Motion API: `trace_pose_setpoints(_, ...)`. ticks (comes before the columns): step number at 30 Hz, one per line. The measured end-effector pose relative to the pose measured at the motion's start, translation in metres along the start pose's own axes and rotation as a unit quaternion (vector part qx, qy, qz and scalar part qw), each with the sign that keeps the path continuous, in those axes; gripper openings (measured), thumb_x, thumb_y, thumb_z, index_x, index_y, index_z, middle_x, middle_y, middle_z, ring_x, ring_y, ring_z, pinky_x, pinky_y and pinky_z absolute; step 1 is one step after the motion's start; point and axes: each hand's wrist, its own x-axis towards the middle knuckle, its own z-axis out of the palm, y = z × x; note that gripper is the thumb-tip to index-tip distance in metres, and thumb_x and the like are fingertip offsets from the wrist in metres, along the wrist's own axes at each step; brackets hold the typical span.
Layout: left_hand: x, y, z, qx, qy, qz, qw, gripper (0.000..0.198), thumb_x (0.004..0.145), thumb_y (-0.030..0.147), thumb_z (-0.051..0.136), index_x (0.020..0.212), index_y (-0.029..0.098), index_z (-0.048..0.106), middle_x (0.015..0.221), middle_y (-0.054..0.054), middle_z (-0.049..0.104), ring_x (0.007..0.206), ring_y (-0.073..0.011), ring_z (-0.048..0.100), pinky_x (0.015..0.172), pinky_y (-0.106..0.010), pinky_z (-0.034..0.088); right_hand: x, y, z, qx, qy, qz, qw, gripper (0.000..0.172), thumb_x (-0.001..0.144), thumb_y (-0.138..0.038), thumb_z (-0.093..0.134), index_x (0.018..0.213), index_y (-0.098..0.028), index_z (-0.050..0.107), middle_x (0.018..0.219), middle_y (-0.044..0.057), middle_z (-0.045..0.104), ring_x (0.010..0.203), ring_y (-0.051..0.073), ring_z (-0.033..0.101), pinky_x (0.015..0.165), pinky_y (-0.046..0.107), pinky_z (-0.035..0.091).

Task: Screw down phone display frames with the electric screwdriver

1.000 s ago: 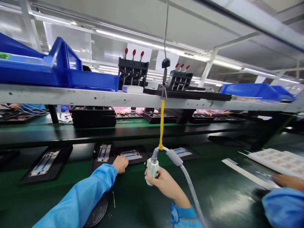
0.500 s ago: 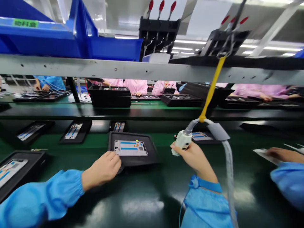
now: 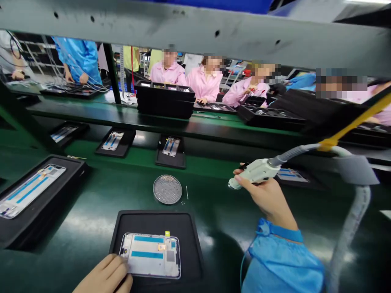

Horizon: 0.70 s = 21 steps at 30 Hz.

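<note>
Head view: the green bench carries a black tray at near centre, with a phone frame lying flat in it. The right hand is closed around a white hose-fed tool, raised to the right of the tray. The left hand rests its fingers, held together, on the frame's near-left corner; grip cannot be determined. A round mesh disc lies just beyond the tray.

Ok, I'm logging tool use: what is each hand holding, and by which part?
The right hand grips the white tool around its body, tip free. The left hand holds nothing; it only rests on the near-left corner of the phone frame.
</note>
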Motion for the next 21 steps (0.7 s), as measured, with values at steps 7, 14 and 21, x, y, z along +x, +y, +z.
trace_pose_setpoints(7, 0.057, -0.032, 0.001, -0.044, -0.182, 0.045, 0.981, 0.046, 0.094, 0.058, 0.055, 0.112, 0.018, 0.068, 0.119, -0.013, 0.071, 0.111, -0.0299, 0.063, 0.099, -0.047, 0.046, -0.011, -0.004, 0.058, 0.147, 0.029, -0.051, 0.987, 0.04, 0.069, -0.045, 0.076, 0.097, -0.02, 0.064, 0.074, 0.0, 0.067, 0.074, 0.019, 0.067, 0.077, 0.042, 0.057)
trace_pose_setpoints(14, 0.057, -0.041, 0.035, -0.046, -0.147, 0.063, 0.986, 0.05, 0.098, 0.056, 0.051, 0.109, 0.013, 0.074, 0.111, -0.009, 0.075, 0.102, -0.0251, 0.065, 0.095, -0.04, 0.042, -0.035, -0.042, 0.135, 0.231, -0.012, -0.051, 0.971, 0.027, 0.074, -0.022, 0.073, 0.097, -0.022, 0.059, 0.06, -0.007, 0.058, 0.059, 0.012, 0.059, 0.071, 0.037, 0.053)
trace_pose_setpoints(21, 0.046, -0.046, 0.053, -0.09, -0.107, 0.042, 0.989, 0.031, 0.099, 0.039, 0.053, 0.114, 0.019, 0.071, 0.117, -0.004, 0.073, 0.107, -0.0232, 0.062, 0.1, -0.04, 0.036, -0.034, -0.052, 0.191, 0.294, -0.094, -0.016, 0.951, 0.02, 0.077, -0.015, 0.07, 0.093, -0.022, 0.06, 0.064, -0.006, 0.059, 0.059, 0.011, 0.059, 0.068, 0.034, 0.05)
